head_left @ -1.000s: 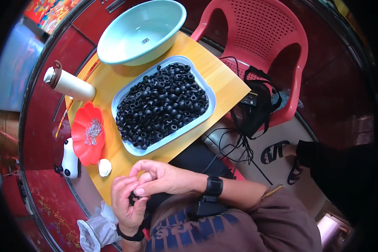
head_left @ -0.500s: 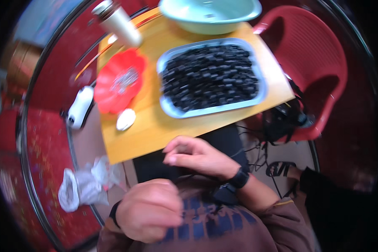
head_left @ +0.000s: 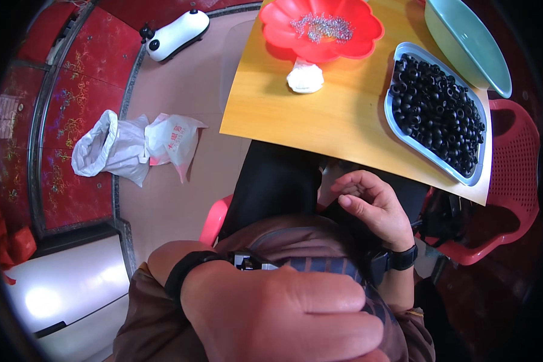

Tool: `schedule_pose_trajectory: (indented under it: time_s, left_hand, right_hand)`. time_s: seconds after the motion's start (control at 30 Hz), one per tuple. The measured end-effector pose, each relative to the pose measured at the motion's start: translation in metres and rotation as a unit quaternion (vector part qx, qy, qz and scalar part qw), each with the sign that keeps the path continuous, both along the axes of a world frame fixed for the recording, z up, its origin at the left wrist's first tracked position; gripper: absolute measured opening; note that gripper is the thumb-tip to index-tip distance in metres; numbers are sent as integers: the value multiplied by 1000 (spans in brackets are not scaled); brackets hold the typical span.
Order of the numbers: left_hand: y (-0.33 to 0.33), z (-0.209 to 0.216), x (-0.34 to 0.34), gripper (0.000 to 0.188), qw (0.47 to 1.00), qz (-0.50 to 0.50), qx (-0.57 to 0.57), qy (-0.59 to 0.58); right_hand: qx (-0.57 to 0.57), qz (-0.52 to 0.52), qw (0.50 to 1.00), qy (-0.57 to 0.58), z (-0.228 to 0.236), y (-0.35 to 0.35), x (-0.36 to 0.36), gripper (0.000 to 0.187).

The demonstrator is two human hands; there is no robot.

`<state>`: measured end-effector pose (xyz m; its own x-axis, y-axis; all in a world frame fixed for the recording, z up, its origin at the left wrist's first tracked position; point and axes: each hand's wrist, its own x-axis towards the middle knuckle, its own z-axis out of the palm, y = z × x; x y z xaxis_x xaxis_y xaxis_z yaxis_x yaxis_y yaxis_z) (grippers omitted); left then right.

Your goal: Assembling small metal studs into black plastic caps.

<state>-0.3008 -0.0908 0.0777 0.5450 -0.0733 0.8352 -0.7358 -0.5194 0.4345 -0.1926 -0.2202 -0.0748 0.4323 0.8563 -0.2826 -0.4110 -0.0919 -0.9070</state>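
My left hand (head_left: 295, 308) is raised close in front of my body, a black band at its wrist. Its back faces up and the fingers curl under; whatever they hold, if anything, is hidden. Just off the table's near edge, above my lap, my right hand (head_left: 377, 208) is open, with loosely bent fingers and the thumb apart. Nothing shows in it. Nearest to it on the table is a pale blue tray (head_left: 394, 114) heaped with small black ring-like parts (head_left: 437, 114). A red flower-shaped dish (head_left: 277, 39) with small silvery metal pieces (head_left: 323, 28) lies farther left.
On the yellow table (head_left: 344, 114) are a crumpled white lump (head_left: 305, 78) and a green basin (head_left: 464, 42), tilted in view. A red chair (head_left: 513, 163) stands right. White bags (head_left: 123, 145) and a white-and-black rounded object (head_left: 178, 36) sit on the floor at left.
The view has swung left and down, so the table now appears farther right. My left hand is larger and closer; my right hand remains near the table edge, its thumb farther from the fingers.
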Motion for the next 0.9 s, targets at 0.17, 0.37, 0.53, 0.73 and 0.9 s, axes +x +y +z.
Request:
schedule_pose_trajectory:
  time_s: [0.17, 0.37, 0.53, 0.73, 0.9]
  left_hand:
    - [42, 26, -11, 60, 921, -237, 152, 270]
    - [47, 1, -21, 21, 992, 6, 25, 121]
    - [64, -68, 10, 39, 916, 73, -292, 266]
    - [94, -120, 27, 27, 840, 226, -320, 376]
    - [108, -140, 56, 18, 825, 277, -303, 388]
  right_hand:
    - [2, -28, 999, -21, -4, -5, -3, 26]
    - [112, -89, 980, 142, 13, -27, -1, 24]
    - [186, -165, 954, 166, 2, -66, 11, 24]
    - [284, -134, 925, 214, 8, -77, 15, 20]
    - [347, -158, 894, 235, 5, -89, 19, 23]
